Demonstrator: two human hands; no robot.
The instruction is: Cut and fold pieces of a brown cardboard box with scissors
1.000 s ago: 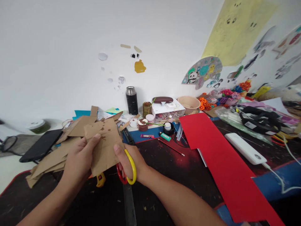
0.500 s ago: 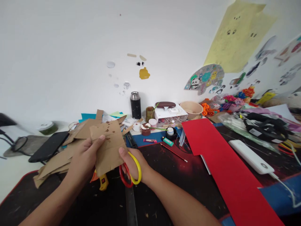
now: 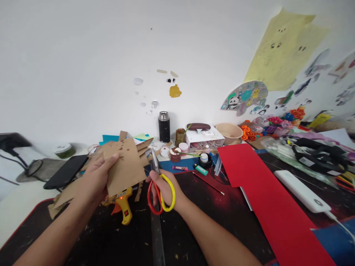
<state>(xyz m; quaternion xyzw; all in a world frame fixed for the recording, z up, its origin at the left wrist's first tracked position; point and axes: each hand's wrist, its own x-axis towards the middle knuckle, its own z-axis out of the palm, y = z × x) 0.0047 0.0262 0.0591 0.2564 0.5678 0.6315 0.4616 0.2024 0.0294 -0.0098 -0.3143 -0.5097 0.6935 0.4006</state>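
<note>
My left hand (image 3: 97, 173) pinches a piece of brown cardboard (image 3: 129, 168) by its left side, thumb on top; dark brown spots mark its upper part. In my right hand (image 3: 168, 188) is a pair of scissors (image 3: 172, 195) with one red and one yellow handle loop, the blades pointing up and away, to the right of the cardboard and apart from it. A yellow glue gun (image 3: 124, 208) with a small orange light lies on the dark mat below the cardboard. Under my right hand a metal ruler-like strip (image 3: 157, 236) lies on the mat.
More cardboard pieces (image 3: 65, 195) and a black phone (image 3: 65, 171) lie at the left. Behind stand a black flask (image 3: 164, 129), small paint pots (image 3: 175, 155) and a white box (image 3: 205, 138). A red sheet (image 3: 263, 199) and a white power strip (image 3: 301, 190) lie to the right.
The scissors have come away from behind the cardboard, and their blades now show. The cardboard has turned and shifted slightly up, uncovering more of the glue gun. The view has shifted a little.
</note>
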